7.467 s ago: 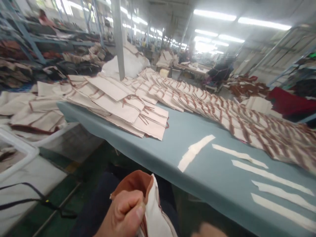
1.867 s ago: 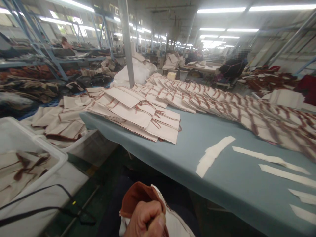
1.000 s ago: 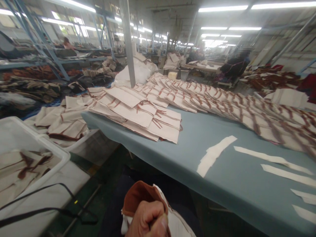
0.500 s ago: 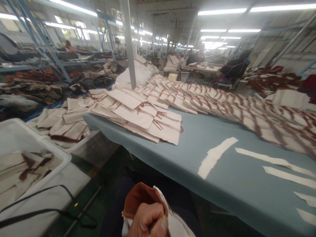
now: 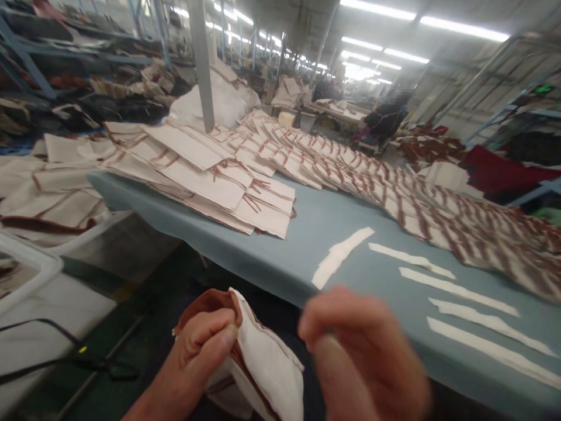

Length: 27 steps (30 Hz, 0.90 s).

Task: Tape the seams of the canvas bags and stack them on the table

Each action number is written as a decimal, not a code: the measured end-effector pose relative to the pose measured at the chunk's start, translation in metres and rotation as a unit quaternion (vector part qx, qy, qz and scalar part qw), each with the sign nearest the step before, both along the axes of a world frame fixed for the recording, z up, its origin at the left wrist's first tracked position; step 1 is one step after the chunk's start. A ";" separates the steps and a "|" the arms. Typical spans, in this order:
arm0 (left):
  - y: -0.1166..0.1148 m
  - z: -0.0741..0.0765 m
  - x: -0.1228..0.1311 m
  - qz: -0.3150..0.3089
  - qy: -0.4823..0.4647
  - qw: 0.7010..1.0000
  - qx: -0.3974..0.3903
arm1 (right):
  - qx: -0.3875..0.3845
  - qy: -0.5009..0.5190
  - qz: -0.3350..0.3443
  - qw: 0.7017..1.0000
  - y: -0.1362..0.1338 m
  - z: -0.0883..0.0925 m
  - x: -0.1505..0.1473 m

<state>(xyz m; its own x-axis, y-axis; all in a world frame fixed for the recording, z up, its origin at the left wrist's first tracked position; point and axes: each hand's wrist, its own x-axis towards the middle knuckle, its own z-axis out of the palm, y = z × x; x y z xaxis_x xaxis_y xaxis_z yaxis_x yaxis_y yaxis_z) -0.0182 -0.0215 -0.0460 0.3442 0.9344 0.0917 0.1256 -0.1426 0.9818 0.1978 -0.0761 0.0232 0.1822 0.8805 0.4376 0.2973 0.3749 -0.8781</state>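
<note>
My left hand (image 5: 199,351) is closed on a cream cloth bag with a brown lining (image 5: 258,362), held low in front of the blue-grey table (image 5: 350,280). My right hand (image 5: 363,356) hovers just right of the bag, smeared by motion, with the fingers curled; whether they hold anything I cannot make out. A stack of flat cream bags with brown cords (image 5: 210,181) lies on the table's left end. A long overlapping row of the same bags (image 5: 394,193) runs along the far side.
Several white cloth strips (image 5: 342,263) lie on the table near my right hand. White bins (image 5: 26,275) with more bags stand at the left. A grey pillar (image 5: 201,64) rises behind the stack. Another person (image 5: 385,120) sits far back. Shelves of fabric line the left.
My right hand has come up into view beside the bag. The camera has tipped down and to the right; my left hand still grips the bag.
</note>
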 end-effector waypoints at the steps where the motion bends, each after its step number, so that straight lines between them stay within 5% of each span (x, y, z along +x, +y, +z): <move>1: 0.002 0.002 -0.002 0.000 0.004 1.000 0.012 | -0.001 -0.004 -0.001 1.000 0.010 -0.005 -0.001; 6: 0.011 0.014 -0.011 0.004 0.020 0.999 0.035 | -0.019 -0.002 0.099 0.995 0.047 -0.034 -0.001; 11: 0.016 0.020 -0.006 -0.070 0.030 0.992 0.103 | -0.026 -0.028 0.187 0.982 0.058 -0.041 -0.003; 19: 0.009 0.001 -0.010 -0.115 0.072 0.983 0.126 | 0.083 -0.082 0.198 0.973 0.074 -0.050 -0.011; 27: 0.006 0.003 -0.003 -0.157 0.093 0.975 0.128 | 0.155 -0.167 0.186 0.956 0.072 -0.048 -0.001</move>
